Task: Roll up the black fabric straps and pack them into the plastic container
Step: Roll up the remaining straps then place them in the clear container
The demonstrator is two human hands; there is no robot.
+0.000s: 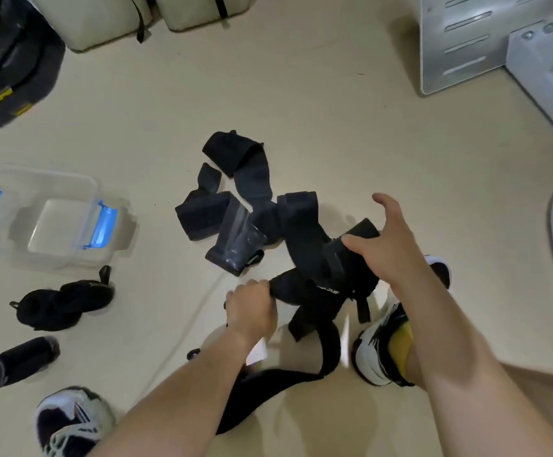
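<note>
A tangle of black fabric straps [268, 206] lies on the beige floor in the middle of the view. My left hand [252, 308] grips the near end of one black strap [305, 291], fingers curled round it. My right hand [380, 245] holds the upper part of the same bundle, thumb raised, fingers over the fabric. A clear plastic container [60, 225] with blue latches stands at the left with nothing visible inside. Near it lie a rolled black strap [21, 361] and a loose black bundle [64, 305].
My two shoes, left [70, 420] and right [384, 351], flank the straps. Dark bags with yellow marks [8, 61] sit at the top left, pale cushions [136, 14] at the top, and a grey metal unit [466, 41] at the top right.
</note>
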